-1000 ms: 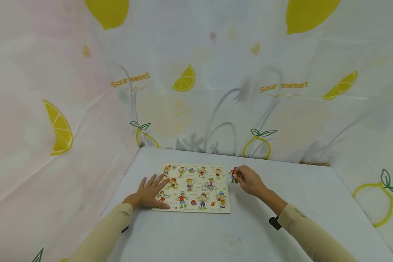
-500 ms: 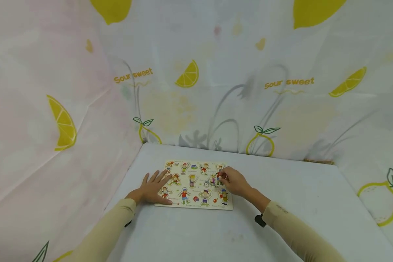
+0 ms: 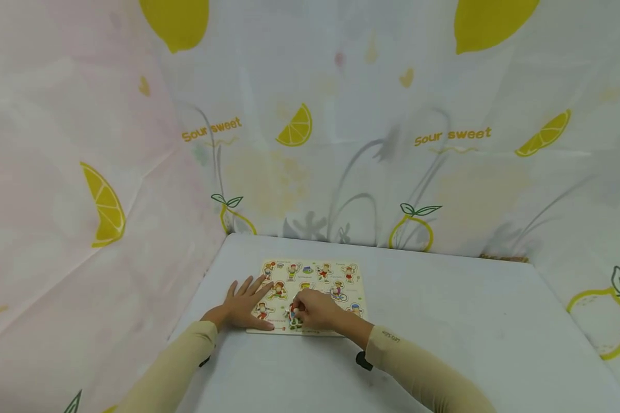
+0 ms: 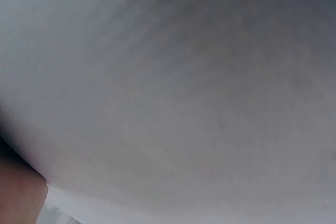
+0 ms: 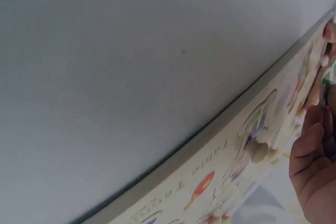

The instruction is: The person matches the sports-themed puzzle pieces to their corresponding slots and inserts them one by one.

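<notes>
A cream wooden puzzle board [image 3: 360, 288] with pictures of children doing sports lies on the table. My left hand [image 3: 245, 307] rests on its left side, fingers spread. Near the front edge of the board, my right hand [image 3: 317, 310] pinches a puzzle piece [image 3: 293, 317] shaped like a child figure, close over the board; the fingers hide part of it. In the right wrist view, curled fingers [image 5: 310, 145] show at the right, beside a knobbed puzzle piece [image 5: 259, 151] set in the board. Only a bit of skin [image 4: 21, 195] shows in the left wrist view.
The table [image 3: 444, 321] has a white cover. Behind it and at the left hang pale cloth walls [image 3: 341, 115] printed with lemons. Several figure pieces, such as a cyclist [image 3: 338, 291], sit in the board.
My right hand has carried the puzzle piece leftward, from beside the board's right edge, across the board to its front middle. The left hand has stayed on the board.
</notes>
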Demonstrator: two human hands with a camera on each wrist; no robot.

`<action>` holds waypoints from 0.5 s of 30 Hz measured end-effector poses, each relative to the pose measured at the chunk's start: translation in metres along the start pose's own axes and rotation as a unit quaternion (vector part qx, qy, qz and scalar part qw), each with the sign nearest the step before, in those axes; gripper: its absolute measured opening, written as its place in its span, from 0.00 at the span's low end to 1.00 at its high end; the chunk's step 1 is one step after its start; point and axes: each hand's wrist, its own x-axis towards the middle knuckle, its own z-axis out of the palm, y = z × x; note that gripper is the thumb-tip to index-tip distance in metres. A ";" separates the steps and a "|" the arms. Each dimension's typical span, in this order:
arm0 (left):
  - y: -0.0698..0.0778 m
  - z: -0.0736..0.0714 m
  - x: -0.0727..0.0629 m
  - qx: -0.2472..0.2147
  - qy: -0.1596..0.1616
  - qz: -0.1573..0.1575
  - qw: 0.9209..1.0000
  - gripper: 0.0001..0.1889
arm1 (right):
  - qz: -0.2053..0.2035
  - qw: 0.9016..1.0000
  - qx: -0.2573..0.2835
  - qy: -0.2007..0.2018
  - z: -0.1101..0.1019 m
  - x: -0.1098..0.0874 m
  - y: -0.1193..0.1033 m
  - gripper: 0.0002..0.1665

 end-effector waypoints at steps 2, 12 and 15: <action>-0.003 0.003 0.001 0.014 0.001 -0.005 1.000 0.63 | 0.012 1.000 -0.020 -0.012 0.005 0.004 -0.005 0.03; -0.010 0.008 -0.002 0.011 0.020 0.004 1.000 0.62 | 0.067 0.996 -0.048 -0.030 0.020 0.017 -0.014 0.04; -0.006 0.009 -0.001 0.002 0.016 0.005 1.000 0.62 | 0.087 0.994 -0.057 -0.029 0.019 0.014 -0.015 0.04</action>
